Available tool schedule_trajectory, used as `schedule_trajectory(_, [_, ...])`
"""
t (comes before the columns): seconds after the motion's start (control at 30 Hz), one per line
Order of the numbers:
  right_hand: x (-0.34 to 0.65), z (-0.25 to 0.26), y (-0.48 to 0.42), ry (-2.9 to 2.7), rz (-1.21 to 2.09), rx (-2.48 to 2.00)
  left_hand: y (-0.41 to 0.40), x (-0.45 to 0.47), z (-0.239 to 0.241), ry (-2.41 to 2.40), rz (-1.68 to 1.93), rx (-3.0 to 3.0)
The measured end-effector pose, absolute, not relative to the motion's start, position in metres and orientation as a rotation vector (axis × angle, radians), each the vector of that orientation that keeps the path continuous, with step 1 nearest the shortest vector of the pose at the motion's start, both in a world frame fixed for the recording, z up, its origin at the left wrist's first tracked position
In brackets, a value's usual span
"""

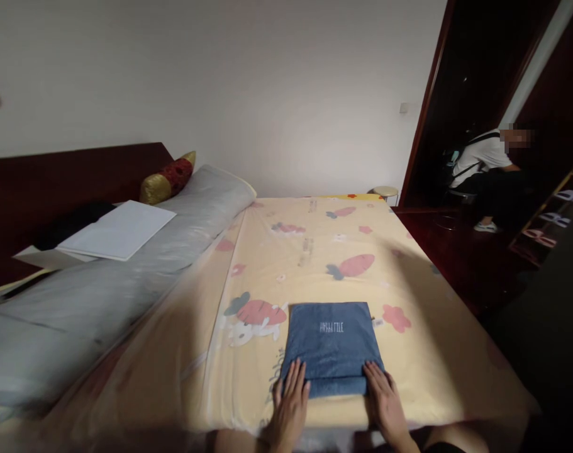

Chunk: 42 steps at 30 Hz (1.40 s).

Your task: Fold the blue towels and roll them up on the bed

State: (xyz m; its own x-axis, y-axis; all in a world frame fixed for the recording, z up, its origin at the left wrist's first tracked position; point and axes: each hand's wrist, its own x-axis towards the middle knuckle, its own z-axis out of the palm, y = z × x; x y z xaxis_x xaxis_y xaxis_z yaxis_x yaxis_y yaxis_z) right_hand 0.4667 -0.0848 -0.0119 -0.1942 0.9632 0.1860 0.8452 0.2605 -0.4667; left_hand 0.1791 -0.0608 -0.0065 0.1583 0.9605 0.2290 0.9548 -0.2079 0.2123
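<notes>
A dark blue cloth cover [332,349], flat and squarish, lies on the patterned bedspread right in front of me. Pale lettering runs across it, upside down from my side, and a small tag sticks out at its right edge. A strip along its near edge is folded or set off by a seam; I cannot tell which. My left hand [292,399] rests with its fingers flat on the near left corner. On the near right corner my right hand [384,396] lies the same way, fingers stretched out. Neither hand is closed around the cloth.
The yellow bedspread [309,283] has carrot and flower prints. A grey bundle [149,289] runs along the bed's left side, bearing a white board [121,229] and a red-gold bolster [170,178]. A seated person [484,154] and a shoe rack [548,217] are at far right.
</notes>
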Motion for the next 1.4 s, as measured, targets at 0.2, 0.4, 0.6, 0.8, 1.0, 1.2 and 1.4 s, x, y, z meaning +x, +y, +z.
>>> schedule_trajectory(0.2, [0.471,-0.017,-0.094,-1.930,0.146,-1.868,-0.060,0.172,0.008,2.239,0.627,2.245])
schedule_trajectory(0.4, [0.417,-0.010,-0.101,-2.035,0.148,-1.730,-0.078,0.221,0.009,1.493,0.753,2.582])
schedule_trajectory(0.6, [0.464,-0.030,-0.100,-2.104,0.162,-1.672,-0.080,0.174,-0.004,1.638,0.810,2.504])
schedule_trajectory(0.8, [0.499,-0.038,-0.100,-2.099,0.134,-1.674,-0.069,0.129,-0.008,1.766,0.796,2.485])
schedule_trajectory(1.0, [0.480,0.013,-0.063,-2.093,0.285,-1.925,-0.048,0.148,0.035,1.910,0.531,2.231])
schedule_trajectory(1.2, [0.459,0.034,-0.038,-2.023,0.230,-2.086,-0.042,0.183,0.036,2.215,0.397,2.002])
schedule_trajectory(1.4, [0.395,0.028,-0.061,-2.128,0.369,-1.644,-0.057,0.248,0.011,1.801,0.458,2.299])
